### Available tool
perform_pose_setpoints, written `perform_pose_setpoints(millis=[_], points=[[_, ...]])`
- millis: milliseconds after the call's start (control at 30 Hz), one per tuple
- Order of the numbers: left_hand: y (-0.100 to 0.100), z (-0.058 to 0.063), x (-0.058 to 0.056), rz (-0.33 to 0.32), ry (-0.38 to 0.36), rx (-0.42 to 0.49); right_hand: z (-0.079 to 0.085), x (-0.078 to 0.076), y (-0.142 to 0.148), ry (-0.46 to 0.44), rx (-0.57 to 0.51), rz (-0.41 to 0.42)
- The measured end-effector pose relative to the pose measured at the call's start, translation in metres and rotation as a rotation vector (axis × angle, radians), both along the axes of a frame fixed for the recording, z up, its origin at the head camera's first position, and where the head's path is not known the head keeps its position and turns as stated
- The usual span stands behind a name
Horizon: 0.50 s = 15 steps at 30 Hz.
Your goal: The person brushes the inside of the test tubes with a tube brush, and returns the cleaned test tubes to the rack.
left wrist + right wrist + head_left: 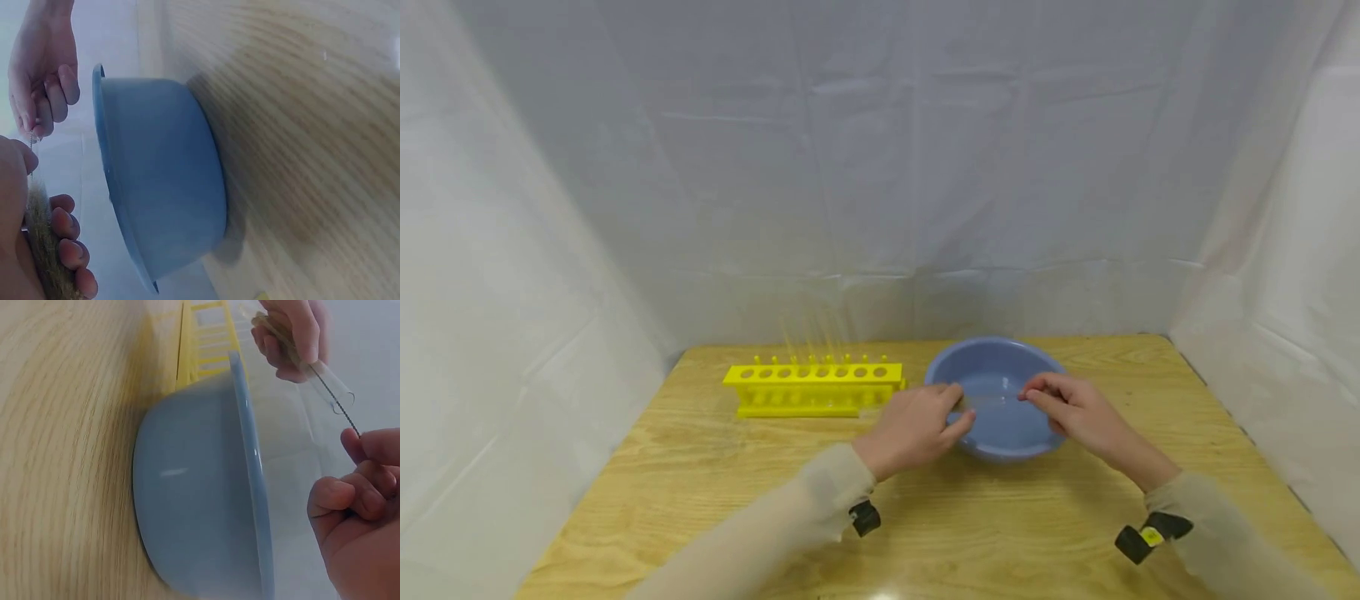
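Note:
Over the blue basin [1011,429], my left hand [917,427] grips a clear test tube [341,389], its open mouth towards my right hand [1078,417]. Inside the tube sits the bristle part of a test tube brush [42,240], seen through the glass in the left wrist view. The brush's twisted wire comes out of the mouth. My right thumb and forefinger pinch that wire, while the other fingers curl in. In the head view the tube and wire are too faint to make out well.
A yellow test tube rack [816,375] stands left of the basin, close to my left hand. Several clear tubes [811,335] slant up at its back row of pegs. The wooden table [1000,533] ends at white sheeting [880,183] behind and on both sides.

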State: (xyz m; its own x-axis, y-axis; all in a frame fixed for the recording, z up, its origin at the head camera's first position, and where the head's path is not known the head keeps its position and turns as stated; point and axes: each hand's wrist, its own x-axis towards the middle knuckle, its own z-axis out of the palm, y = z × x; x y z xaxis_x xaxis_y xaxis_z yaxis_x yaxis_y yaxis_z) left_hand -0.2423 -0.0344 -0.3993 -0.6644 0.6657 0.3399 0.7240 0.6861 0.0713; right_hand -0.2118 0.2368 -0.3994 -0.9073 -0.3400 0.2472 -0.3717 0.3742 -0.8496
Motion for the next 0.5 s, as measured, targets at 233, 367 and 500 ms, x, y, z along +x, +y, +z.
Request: perform_pose_setpoints(millis=[233, 367, 500], points=[[0.003, -0.001, 0.0, 0.018, 0.037, 0.001, -0.001, -0.002, -0.009, 0.002, -0.056, -0.059], [0.003, -0.002, 0.002, 0.014, 0.043, -0.004, -0.001, -0.004, -0.015, 0.002, -0.058, -0.081], [0.005, -0.003, 0.003, 0.009, 0.06, 0.006, -0.003, -0.005, -0.022, 0.014, -0.057, -0.078]])
